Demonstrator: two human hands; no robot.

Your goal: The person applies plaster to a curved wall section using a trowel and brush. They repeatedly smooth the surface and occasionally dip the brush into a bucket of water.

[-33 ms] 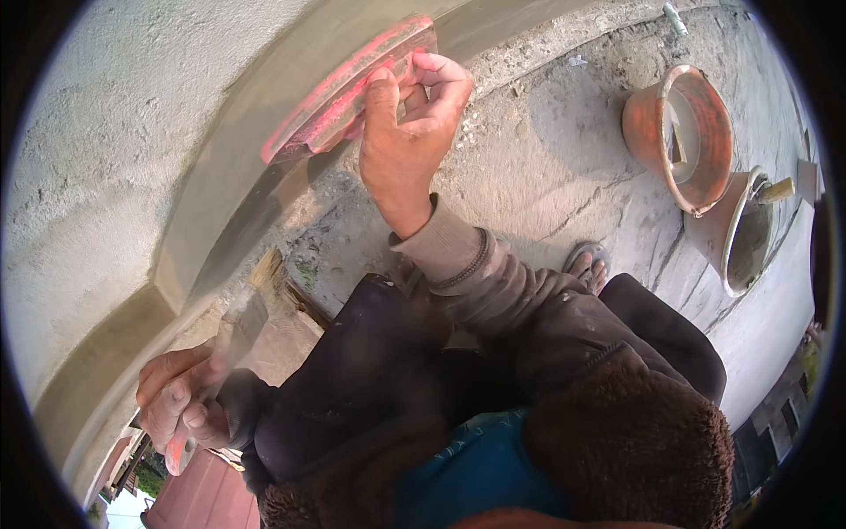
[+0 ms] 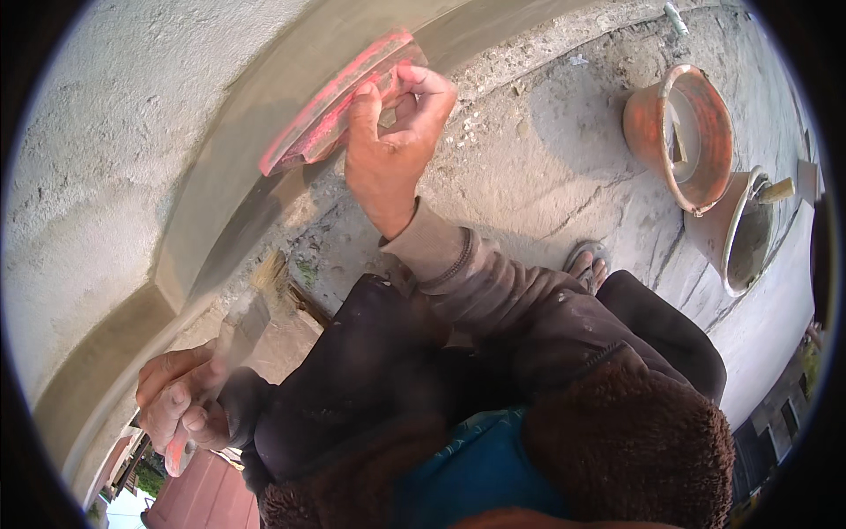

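Note:
My right hand [image 2: 392, 141] is closed on the grip of a worn pink-red plastering float [image 2: 339, 106]. The float lies along the smooth, damp-looking grey plaster band [image 2: 207, 207] at the foot of the rough pale wall [image 2: 115, 115]. At the lower left, my left hand [image 2: 181, 397] is wrapped round a trowel [image 2: 244, 328], its grey blade pointing up and away. A reddish handle end pokes out below those fingers, which hide the rest of the handle. Just beyond the blade are straw-coloured brush bristles [image 2: 267, 271].
Two plaster-stained buckets, an orange one [image 2: 633, 123] and a paler one [image 2: 712, 234] with a stick over its rim, stand at the right. My sandalled foot [image 2: 589, 263] is on the cracked concrete. Rubble [image 2: 339, 212] lines the wall base; a small white tube [image 2: 675, 18] lies far off.
My right hand and the float have slid a little toward me and to the left along the plaster band. My left hand with the trowel has stayed nearly still.

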